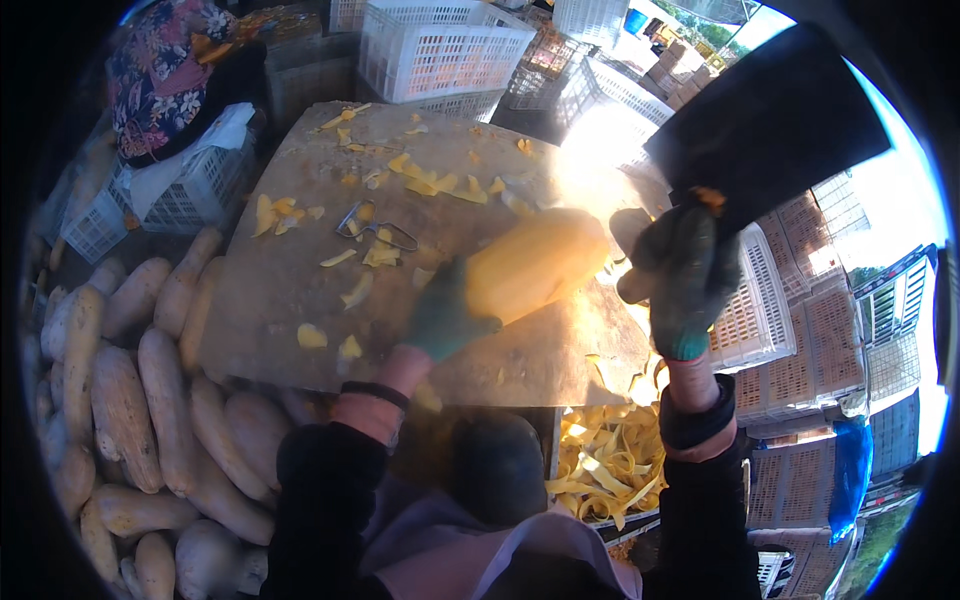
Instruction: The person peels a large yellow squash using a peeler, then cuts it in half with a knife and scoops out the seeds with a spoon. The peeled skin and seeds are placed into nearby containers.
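Note:
My left hand [450, 311], in a green glove, is around the near end of a peeled yellow squash [536, 262] above a wooden board [285, 330]. My right hand [679, 277], in a dark glove with a green cuff, grips a cleaver with a broad dark blade [780, 120], raised to the right of the squash. Its handle is mostly hidden by the fingers. On the board lie a metal-framed peeler [375, 229] and scattered yellow peel scraps [435, 180].
Unpeeled long squashes [161, 405] are heaped at the left. Peel strips [607, 465] fill a container below the board's near right edge. White plastic crates [442, 52] stand beyond the board, and stacked crates [802, 352] at right. A person in floral clothing [161, 82] is at upper left.

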Demonstrator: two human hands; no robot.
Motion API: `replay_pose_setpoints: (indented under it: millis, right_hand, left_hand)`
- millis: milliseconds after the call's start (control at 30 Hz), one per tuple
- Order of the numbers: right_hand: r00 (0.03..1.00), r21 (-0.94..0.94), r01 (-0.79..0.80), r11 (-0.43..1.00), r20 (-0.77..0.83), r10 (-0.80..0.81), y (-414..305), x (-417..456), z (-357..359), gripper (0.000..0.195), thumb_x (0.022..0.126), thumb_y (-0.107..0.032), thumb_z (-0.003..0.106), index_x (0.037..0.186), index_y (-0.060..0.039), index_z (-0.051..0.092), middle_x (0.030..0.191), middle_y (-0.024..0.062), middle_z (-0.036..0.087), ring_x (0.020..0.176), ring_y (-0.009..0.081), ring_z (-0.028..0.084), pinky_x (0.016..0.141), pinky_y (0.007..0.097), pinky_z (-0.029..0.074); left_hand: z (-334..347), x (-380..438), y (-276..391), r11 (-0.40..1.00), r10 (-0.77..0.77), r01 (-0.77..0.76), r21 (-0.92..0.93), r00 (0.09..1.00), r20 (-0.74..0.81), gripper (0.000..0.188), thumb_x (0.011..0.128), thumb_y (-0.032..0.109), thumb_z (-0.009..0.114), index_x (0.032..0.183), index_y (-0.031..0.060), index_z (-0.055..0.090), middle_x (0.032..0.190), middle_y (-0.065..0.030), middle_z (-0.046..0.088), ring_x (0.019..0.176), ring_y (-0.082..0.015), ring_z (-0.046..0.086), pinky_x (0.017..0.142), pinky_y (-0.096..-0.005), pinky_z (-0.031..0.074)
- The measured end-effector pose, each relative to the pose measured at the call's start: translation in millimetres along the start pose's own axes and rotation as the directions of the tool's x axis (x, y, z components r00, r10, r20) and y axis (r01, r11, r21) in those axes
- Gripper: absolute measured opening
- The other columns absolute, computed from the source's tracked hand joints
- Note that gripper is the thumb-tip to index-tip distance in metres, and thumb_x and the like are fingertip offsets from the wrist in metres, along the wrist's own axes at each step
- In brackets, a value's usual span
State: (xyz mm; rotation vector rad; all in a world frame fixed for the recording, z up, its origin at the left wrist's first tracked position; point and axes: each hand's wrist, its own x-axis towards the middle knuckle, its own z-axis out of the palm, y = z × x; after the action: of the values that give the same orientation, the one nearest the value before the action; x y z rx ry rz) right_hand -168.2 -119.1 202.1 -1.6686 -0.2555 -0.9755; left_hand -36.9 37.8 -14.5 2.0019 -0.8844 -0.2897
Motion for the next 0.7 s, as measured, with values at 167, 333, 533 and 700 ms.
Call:
replay_pose_setpoints:
  millis: [167,333,533,700]
  right_hand:
    - [0.134,-0.832,-0.555,-0.002,-0.091,0.987,105,-98,1,0.033,0.103,-0.03,0.048,0.098,0.0021,0.058,0.071,0.0146,0.062,0.056,0.0209,0.064,0.054,0.0352,0.052]
    - [0.048,-0.719,-0.694,0.022,-0.015,0.999,111,-98,-17,0.051,0.099,-0.051,0.046,0.097,-0.0024,0.059,0.074,0.0069,0.057,0.056,0.0178,0.059,0.054,0.033,0.05]
    - [0.021,-0.736,-0.677,0.014,0.0,1.0,134,-100,-11,0.046,0.101,-0.045,0.045,0.096,-0.0017,0.058,0.071,0.0093,0.057,0.056,0.0203,0.058,0.055,0.0361,0.05]
    - [0.608,-0.891,0.233,0.39,0.447,0.656,160,-151,-2,0.028,0.095,-0.02,0.049,0.094,0.0034,0.064,0.078,0.022,0.07,0.069,0.0406,0.07,0.06,0.0484,0.056]
  left_hand:
    - [-9,9,5,0.999,0.028,-0.028,0.017,0.999,-0.015,0.119,0.067,0.049,0.087,0.153,-0.0037,0.025,0.15,-0.0298,0.039,0.138,-0.0421,0.043,0.114,-0.0449,0.038]
    - [-13,16,-8,0.996,0.008,-0.008,-0.089,1.0,-0.011,0.099,0.076,0.05,0.082,0.147,-0.0044,0.04,0.14,-0.0274,0.052,0.131,-0.0388,0.052,0.108,-0.0434,0.043]
    - [30,34,-16,0.994,-0.029,-0.014,-0.104,0.916,-0.401,0.06,0.091,0.049,0.065,0.121,-0.0025,0.061,0.115,-0.0273,0.066,0.109,-0.0428,0.062,0.094,-0.047,0.049]
    - [21,12,-12,0.99,0.098,-0.131,-0.051,0.904,-0.417,0.064,0.09,0.051,0.066,0.125,-0.0025,0.059,0.114,-0.027,0.064,0.109,-0.0433,0.061,0.094,-0.0499,0.047]
